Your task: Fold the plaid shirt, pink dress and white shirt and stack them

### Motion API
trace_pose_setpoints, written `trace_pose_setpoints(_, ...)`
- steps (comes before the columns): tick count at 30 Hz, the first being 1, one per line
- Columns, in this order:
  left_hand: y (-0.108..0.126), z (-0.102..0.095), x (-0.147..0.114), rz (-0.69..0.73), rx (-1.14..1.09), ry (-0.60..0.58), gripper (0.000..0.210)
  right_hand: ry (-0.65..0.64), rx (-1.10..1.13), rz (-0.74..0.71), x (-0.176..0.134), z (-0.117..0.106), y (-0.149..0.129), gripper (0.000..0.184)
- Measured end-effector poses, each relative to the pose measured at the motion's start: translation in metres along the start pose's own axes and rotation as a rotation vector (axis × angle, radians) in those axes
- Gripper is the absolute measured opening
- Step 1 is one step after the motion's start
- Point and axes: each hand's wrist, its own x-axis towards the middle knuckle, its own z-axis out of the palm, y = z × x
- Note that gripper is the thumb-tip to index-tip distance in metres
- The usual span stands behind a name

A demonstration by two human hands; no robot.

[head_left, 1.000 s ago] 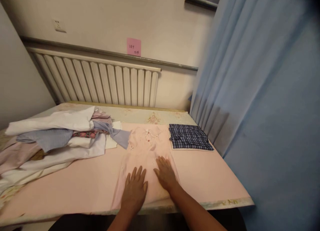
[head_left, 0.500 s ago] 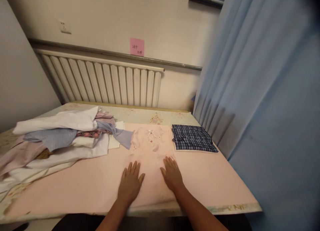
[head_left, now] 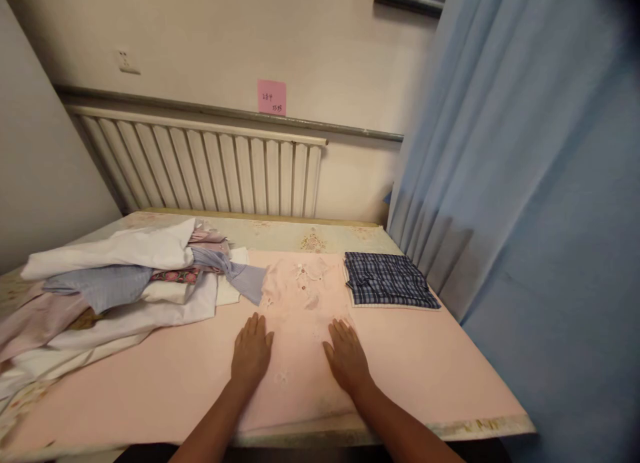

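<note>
While a pale radiator (head_left: 220, 166) stands behind the far edge of the pink-covered surface (head_left: 415, 363), a blue curtain (head_left: 500, 149) hangs along its right edge, and from where I stand a loose heap of clothes (head_left: 115, 276) sprawls toward the left edge. A folded plaid garment (head_left: 387, 279) lies near the far right corner. Between those two, a light pink garment (head_left: 297, 356) is laid out flat, reaching down toward the middle of the near edge. Both forearms (head_left: 213, 413) come in over that near edge, palms down. The left hand (head_left: 251, 351) lies flat along the pink garment's left side, the right hand (head_left: 346, 356) along its right; both are fully opened out, gripping nothing.
</note>
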Motion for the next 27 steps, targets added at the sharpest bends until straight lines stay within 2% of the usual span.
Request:
trace_pose_setpoints(3, -0.002, -0.011, 0.023, -0.154, -0.154, -0.035, 0.044, -0.006, 0.005, 0.014, 0.001, -0.001, -0.001, 0.040)
trace_pose_setpoints(6, -0.008, -0.021, 0.049, -0.249, -0.228, -0.109, 0.032, -0.006, 0.017, 0.015, 0.002, -0.001, -0.002, 0.039)
trace_pose_setpoints(11, -0.020, -0.023, 0.078, -0.383, -0.299, -0.206, 0.028, -0.026, 0.027, 0.036, 0.005, -0.002, -0.002, 0.039)
trace_pose_setpoints(18, -0.018, -0.024, 0.091, -0.391, -0.360, -0.333, 0.019, -0.028, 0.018, 0.041, 0.005, -0.003, -0.002, 0.039)
trace_pose_setpoints(27, -0.010, -0.026, 0.086, -0.435, -0.247, -0.255, 0.026, -0.018, 0.017, 0.044, 0.006, -0.002, -0.002, 0.038)
